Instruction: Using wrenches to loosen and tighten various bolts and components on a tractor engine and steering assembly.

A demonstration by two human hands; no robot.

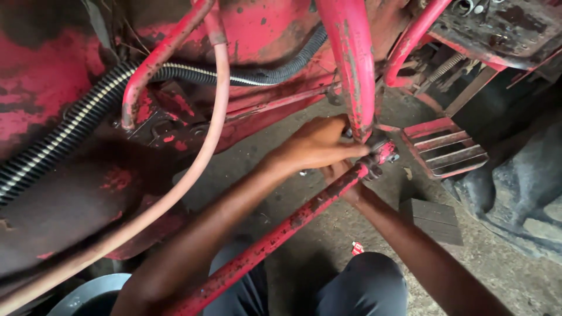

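My left hand [316,145] reaches over a worn red steel rod [281,233] and pinches the bolted joint [377,157] where that rod meets a curved red lever arm [354,64]. Fingertips rest on the dark bolt heads; a tool, if any, is hidden. My right hand [346,178] comes up from under the rod, mostly hidden behind it, fingers curled against the rod just below the joint. Both forearms cross around the rod.
A black corrugated hose [70,126] and a pale pink hose [193,169] run across the red machine body at left. A red ribbed foot pedal [448,153] sits right of the joint, a dark tyre [521,187] beyond. Dirt floor holds a grey block [433,219]. My knees are below.
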